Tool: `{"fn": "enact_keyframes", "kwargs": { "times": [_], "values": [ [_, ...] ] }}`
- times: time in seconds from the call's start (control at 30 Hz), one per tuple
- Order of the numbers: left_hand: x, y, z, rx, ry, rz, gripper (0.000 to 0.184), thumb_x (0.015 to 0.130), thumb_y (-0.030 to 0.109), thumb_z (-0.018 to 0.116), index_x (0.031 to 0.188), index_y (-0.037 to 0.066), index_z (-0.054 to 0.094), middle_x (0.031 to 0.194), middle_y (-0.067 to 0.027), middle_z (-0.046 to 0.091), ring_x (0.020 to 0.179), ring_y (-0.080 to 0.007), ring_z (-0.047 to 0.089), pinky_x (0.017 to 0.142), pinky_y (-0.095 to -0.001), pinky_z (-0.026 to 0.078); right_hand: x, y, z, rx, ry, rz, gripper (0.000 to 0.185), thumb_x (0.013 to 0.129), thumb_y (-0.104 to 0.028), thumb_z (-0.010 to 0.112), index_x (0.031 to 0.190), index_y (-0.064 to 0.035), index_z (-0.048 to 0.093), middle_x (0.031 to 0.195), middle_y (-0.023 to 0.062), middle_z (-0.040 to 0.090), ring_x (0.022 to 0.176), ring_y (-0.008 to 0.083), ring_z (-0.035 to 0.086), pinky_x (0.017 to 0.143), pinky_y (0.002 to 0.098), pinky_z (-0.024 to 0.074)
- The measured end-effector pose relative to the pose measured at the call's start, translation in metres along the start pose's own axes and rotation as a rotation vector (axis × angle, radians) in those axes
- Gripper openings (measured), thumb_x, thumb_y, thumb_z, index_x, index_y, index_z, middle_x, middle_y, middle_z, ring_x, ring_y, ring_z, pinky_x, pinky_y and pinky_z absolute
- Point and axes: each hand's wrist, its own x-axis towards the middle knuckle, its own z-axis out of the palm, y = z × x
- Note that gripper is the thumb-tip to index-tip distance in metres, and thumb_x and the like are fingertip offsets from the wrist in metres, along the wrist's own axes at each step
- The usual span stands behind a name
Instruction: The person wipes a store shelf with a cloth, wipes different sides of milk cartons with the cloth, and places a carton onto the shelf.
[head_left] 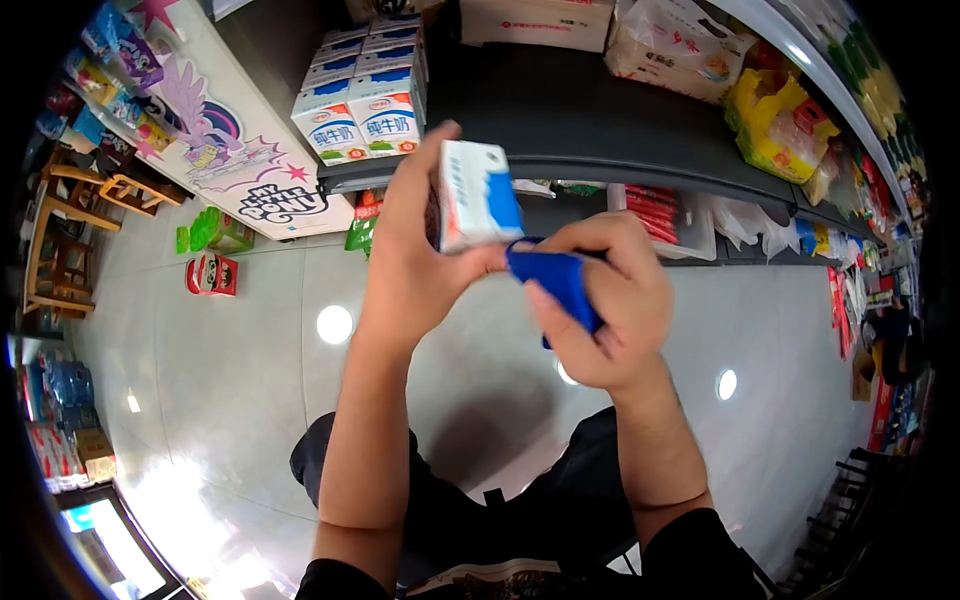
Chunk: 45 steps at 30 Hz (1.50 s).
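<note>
A small white and blue milk carton (478,195) is held up in my left hand (410,235), its fingers and thumb wrapped round the side and lower end. My right hand (615,300) grips a bunched blue cloth (555,280), whose upper end touches or nearly touches the carton's lower right corner. Both hands are in front of the dark shelf's edge. Behind my left hand, similar milk cartons (388,110) stand in rows on the shelf (560,110).
A yellow bag (785,125) and a white package (672,50) lie on the shelf's right side. Below is a bin of red packets (652,212). A red container (211,274) and a green package (220,231) stand on the tiled floor, near wooden chairs (75,205).
</note>
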Motion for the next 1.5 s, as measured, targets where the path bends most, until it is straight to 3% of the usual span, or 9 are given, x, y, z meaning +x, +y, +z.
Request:
{"fn": "enact_keyframes", "kwargs": {
  "times": [0.1,0.27,0.33,0.5,0.73,1.03,1.17,1.27,1.5],
  "values": [
    [0.003,0.009,-0.004,0.047,0.067,-0.133,0.069,0.09,0.045,0.062,0.139,-0.001,0.044,0.123,-0.0151,0.058,0.111,-0.0202,0.056,0.095,-0.0324,0.044,-0.005,0.008,0.009,0.043,0.175,0.088,0.022,0.077,-0.005,0.074,0.096,0.0048,0.071,0.099,0.0126,0.055,0.079,0.0198,0.056,0.069,0.0268,0.0452],
    [-0.001,0.013,0.02,-0.345,0.162,-0.593,0.07,0.1,0.06,0.034,0.135,0.002,0.048,0.108,-0.0108,0.062,0.096,-0.016,0.062,0.086,-0.0287,0.05,-0.01,0.002,0.025,-0.15,0.206,0.151,0.044,0.072,-0.009,0.076,0.115,-0.0044,0.07,0.101,0.0097,0.048,0.087,0.0209,0.051,0.078,0.0306,0.0444],
    [-0.006,0.008,0.031,-0.521,0.191,-0.645,0.064,0.099,0.058,0.039,0.132,0.003,0.048,0.105,-0.0114,0.063,0.094,-0.0158,0.063,0.083,-0.0282,0.052,-0.007,0.001,0.034,-0.203,0.049,0.004,0.052,0.067,-0.011,0.074,0.118,-0.0067,0.068,0.104,0.0098,0.055,0.1,0.0299,0.051,0.091,0.0416,0.041],
    [-0.006,0.018,0.022,-0.675,0.098,-0.917,0.055,0.1,0.054,0.041,0.125,0.006,0.052,0.104,-0.0102,0.061,0.097,-0.0175,0.063,0.085,-0.0292,0.052,-0.013,0.008,0.045,-0.118,0.005,0.095,0.036,0.078,-0.015,0.074,0.112,-0.0046,0.069,0.108,0.0094,0.058,0.103,0.0295,0.051,0.091,0.0403,0.0403],
    [-0.006,-0.001,0.02,-0.793,-0.029,-0.665,0.041,0.101,0.039,0.05,0.124,0.005,0.052,0.108,-0.0038,0.061,0.096,-0.0109,0.061,0.083,-0.0293,0.052,-0.004,0.017,0.033,0.212,0.205,0.366,0.024,0.089,-0.015,0.068,0.104,0.0042,0.07,0.108,0.0132,0.057,0.095,0.0211,0.057,0.081,0.0289,0.0464],
    [-0.006,0.006,0.032,-0.648,0.022,-0.794,0.039,0.1,0.03,0.055,0.131,0.008,0.046,0.11,-0.0069,0.061,0.095,-0.0121,0.063,0.076,-0.0274,0.056,0.001,0.029,0.023,0.063,0.277,0.376,0.02,0.089,-0.012,0.067,0.102,0.0044,0.07,0.109,0.0118,0.06,0.097,0.0205,0.059,0.081,0.0288,0.047],
    [-0.009,-0.008,0.034,-0.729,0.093,-0.702,0.038,0.1,0.028,0.056,0.13,0.007,0.047,0.108,-0.0079,0.061,0.093,-0.012,0.062,0.074,-0.0272,0.056,-0.01,0.028,0.04,0.026,0.077,0.27,0.034,0.088,-0.015,0.066,0.119,-0.0006,0.066,0.125,0.0181,0.059,0.117,0.0352,0.055,0.101,0.04,0.0413],
    [-0.004,-0.003,0.025,-0.708,0.17,-0.748,0.033,0.104,0.028,0.047,0.131,0.01,0.048,0.11,-0.0062,0.061,0.092,-0.013,0.065,0.073,-0.0281,0.057,-0.015,0.017,0.046,0.002,-0.006,0.23,0.033,0.091,-0.011,0.061,0.12,0.0047,0.064,0.13,0.0197,0.059,0.124,0.0318,0.054,0.105,0.0381,0.0393],
    [0.006,-0.007,0.001,-0.67,0.29,-0.684,0.039,0.103,0.037,0.046,0.128,0.006,0.048,0.107,-0.0068,0.064,0.091,-0.0153,0.066,0.075,-0.031,0.057,-0.023,0.002,0.055,0.097,0.025,0.113,0.028,0.081,-0.007,0.068,0.109,0.0008,0.069,0.114,0.0134,0.067,0.104,0.0301,0.062,0.094,0.0377,0.0466]
  ]
}}
